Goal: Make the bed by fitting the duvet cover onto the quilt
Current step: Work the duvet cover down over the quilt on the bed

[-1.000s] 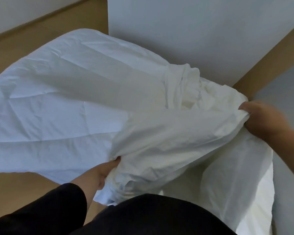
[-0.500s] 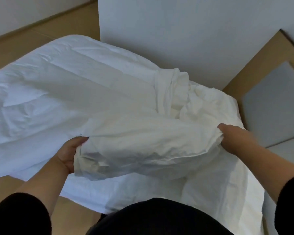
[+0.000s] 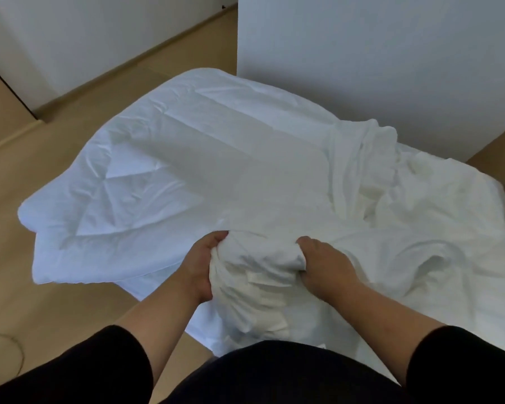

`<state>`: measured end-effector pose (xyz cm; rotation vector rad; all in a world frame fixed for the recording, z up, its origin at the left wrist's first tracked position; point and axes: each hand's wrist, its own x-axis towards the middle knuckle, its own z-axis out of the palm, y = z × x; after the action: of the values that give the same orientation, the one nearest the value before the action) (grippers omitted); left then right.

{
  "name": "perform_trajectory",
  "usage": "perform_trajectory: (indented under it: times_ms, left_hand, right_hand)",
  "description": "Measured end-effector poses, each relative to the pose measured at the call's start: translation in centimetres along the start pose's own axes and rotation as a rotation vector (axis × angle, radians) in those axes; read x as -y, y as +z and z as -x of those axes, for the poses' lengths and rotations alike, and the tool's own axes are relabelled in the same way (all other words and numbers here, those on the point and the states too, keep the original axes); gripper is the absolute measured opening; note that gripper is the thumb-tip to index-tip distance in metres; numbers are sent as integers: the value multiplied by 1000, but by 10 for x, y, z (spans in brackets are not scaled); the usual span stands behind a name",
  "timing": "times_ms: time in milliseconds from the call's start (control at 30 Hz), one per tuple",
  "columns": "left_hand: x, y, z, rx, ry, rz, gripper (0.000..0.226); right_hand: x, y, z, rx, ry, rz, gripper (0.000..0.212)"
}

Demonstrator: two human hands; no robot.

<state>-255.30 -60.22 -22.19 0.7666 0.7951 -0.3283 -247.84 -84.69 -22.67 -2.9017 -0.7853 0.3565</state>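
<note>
A white stitched quilt [image 3: 146, 182] lies spread across the left and middle of the view, its near corner hanging over the floor. A cream-white duvet cover [image 3: 405, 217] lies crumpled over the quilt's right part. Right in front of me a bunched wad of that cover [image 3: 257, 258] is gathered between my hands. My left hand [image 3: 203, 266] grips the wad from its left side. My right hand [image 3: 324, 263] grips it from the right, fingers dug into the cloth. What lies under the cover is hidden.
A white wall panel [image 3: 376, 53] rises directly behind the bedding. Tan wooden floor [image 3: 27, 258] runs along the left, with a baseboard [image 3: 129, 65] and white wall beyond. A thin cord [image 3: 9, 345] lies on the floor at lower left.
My hands have come together, from wide apart holding a stretched edge of the cover to close on either side of a bunched wad. The view has shifted left.
</note>
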Motion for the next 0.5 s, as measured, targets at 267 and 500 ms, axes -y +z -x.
perform_trajectory:
  times_ms: [267,500]
  left_hand:
    - [-39,-40,-10,201,-271,-803,66]
    - [-151,-56,-53,-87,162,-692,45]
  right_hand:
    - [-23,-74,-31,90,-189,339,31]
    - [-58,-117,-6,-54,-130,240,54]
